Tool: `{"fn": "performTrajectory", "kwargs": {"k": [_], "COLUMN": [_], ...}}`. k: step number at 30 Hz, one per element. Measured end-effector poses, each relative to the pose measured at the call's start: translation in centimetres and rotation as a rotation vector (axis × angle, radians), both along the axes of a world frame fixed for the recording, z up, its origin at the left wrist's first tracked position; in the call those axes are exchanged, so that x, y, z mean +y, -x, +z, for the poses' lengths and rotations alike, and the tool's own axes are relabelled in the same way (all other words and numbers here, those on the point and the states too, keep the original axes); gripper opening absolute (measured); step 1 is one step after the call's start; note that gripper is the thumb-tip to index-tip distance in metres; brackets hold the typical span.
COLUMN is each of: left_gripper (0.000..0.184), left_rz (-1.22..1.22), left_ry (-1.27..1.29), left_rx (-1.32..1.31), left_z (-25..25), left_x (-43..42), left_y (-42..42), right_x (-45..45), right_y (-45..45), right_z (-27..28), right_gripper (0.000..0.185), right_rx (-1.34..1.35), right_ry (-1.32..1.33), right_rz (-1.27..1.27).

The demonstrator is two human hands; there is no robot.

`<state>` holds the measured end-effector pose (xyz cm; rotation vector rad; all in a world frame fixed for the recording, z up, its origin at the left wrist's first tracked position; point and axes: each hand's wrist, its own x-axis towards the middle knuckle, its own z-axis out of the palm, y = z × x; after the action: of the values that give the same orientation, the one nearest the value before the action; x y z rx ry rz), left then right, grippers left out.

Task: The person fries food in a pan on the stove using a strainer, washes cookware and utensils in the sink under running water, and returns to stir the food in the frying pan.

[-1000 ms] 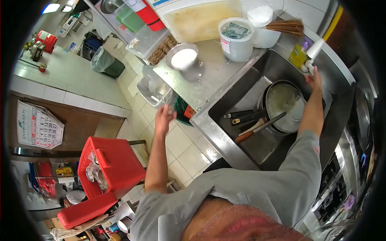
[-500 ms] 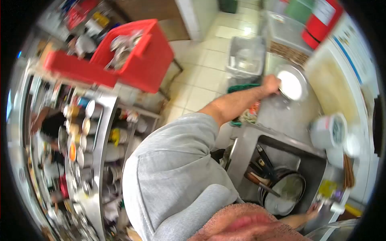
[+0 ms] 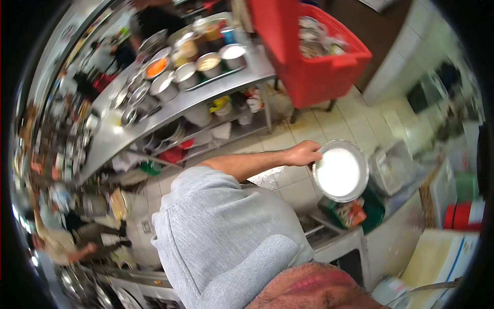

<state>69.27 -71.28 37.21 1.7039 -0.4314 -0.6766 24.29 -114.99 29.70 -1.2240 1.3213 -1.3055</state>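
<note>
My left hand grips the rim of a round metal bowl at the bowl's left side. White contents fill much of the bowl, and whether they are liquid or powder is hard to tell. The bowl is in the air over the tiled floor, partly in front of a green bin with packaging in it. A grey bin with a clear liner stands just right of the bowl. My right hand is out of the frame.
A steel table at the upper left bears several metal pots. Beside it stands an open red cooler. The sink edge is at the lower right. Other people stand at the far left and top left.
My left hand has taken hold of the bowl, lifted it off the steel counter and carried it over the floor. The view has swung left, and my right hand has left the frame.
</note>
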Motion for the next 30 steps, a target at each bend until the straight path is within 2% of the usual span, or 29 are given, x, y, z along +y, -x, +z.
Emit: {"fn": "performTrajectory", "kwargs": {"k": [2,4,6,8,10,12,14,16,18,21,23,28,30], "left_gripper": [0.027,0.028,0.029,0.028,0.024,0.021,0.02,0.019,0.018,0.02,0.021,0.022,0.022], "left_rz": [0.155,0.327,0.494,0.646,0.827,0.953,1.17,1.396,1.585,1.77,1.807,2.17,2.233], "left_ry": [0.005,-0.115,-0.038,-0.031,-0.1,-0.165,-0.202,-0.06,-0.019,-0.019,-0.008,0.062,0.178], "left_rx": [0.001,-0.023,-0.043,-0.02,-0.074,-0.143,-0.052,-0.05,-0.078,-0.08,-0.078,-0.222,-0.327], "left_z": [1.0,0.0,1.0,1.5,-0.2,0.3,0.6,1.5,0.3,0.1,-1.6,-5.7,-8.8], "left_x": [7.8,15.6,22.8,30.3,38.4,45.5,51.8,56.3,61.8,68.4,73.1,81.7,85.1], "left_y": [1.0,1.5,3.2,4.8,6.9,9.6,12.8,15.9,18.9,22.7,24.5,25.0,24.3], "right_x": [1.1,3.9,6.4,9.6,12.4,15.2,17.8,20.0,21.4,22.8,23.1,20.6,17.9], "right_y": [-4.9,-9.5,-13.0,-16.1,-18.6,-20.7,-21.8,-23.0,-23.6,-23.7,-23.5,-20.5,-18.2], "right_z": [0.3,0.4,0.4,0.1,0.1,0.0,0.5,0.5,0.8,0.7,0.7,-0.1,-0.1], "right_gripper": [0.041,0.041,0.041,0.041,0.04,0.04,0.04,0.04,0.04,0.04,0.04,0.039,0.039], "right_rx": [0.013,0.013,0.017,0.009,0.028,0.049,0.077,0.083,0.089,0.099,0.103,0.091,0.053], "right_ry": [0.011,0.02,0.021,0.012,0.005,-0.007,-0.011,-0.024,-0.036,-0.051,-0.058,-0.087,-0.104], "right_rz": [0.121,0.206,0.266,0.305,0.349,0.386,0.412,0.425,0.432,0.433,0.421,0.388,0.399]}}
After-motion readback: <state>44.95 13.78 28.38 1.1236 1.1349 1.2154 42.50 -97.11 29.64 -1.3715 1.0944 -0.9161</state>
